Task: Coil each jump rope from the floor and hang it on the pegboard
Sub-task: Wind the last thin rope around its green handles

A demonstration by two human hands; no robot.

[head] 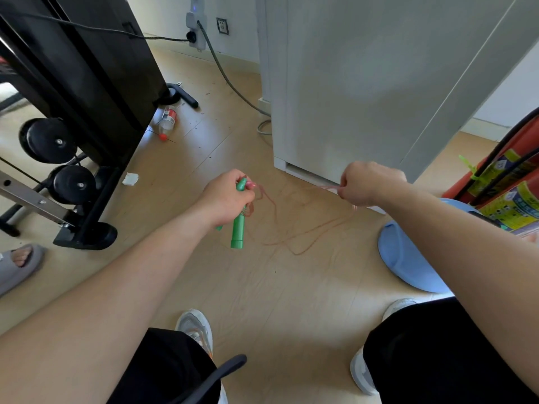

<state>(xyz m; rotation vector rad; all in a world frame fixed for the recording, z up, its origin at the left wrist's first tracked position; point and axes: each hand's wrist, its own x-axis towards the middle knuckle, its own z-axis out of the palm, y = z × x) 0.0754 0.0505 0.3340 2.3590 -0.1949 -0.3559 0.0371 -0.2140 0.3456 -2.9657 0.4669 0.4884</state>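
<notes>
My left hand [226,198] grips the green handles [239,225] of a jump rope, held upright above the wooden floor. A thin pink cord [291,228] runs from the handles in loose, blurred loops toward my right hand [367,183]. That hand pinches the cord out to the right, at about the same height as the left. Part of the cord hangs low between both hands. No pegboard is in view.
A black weight machine [73,118] with round weights stands at the left. A white cabinet [364,83] fills the back right. Red fire extinguishers [501,188] and a blue basin [408,258] sit at the right. A plastic bottle [167,121] lies on the floor. Another person's sandalled foot [17,263] is at far left.
</notes>
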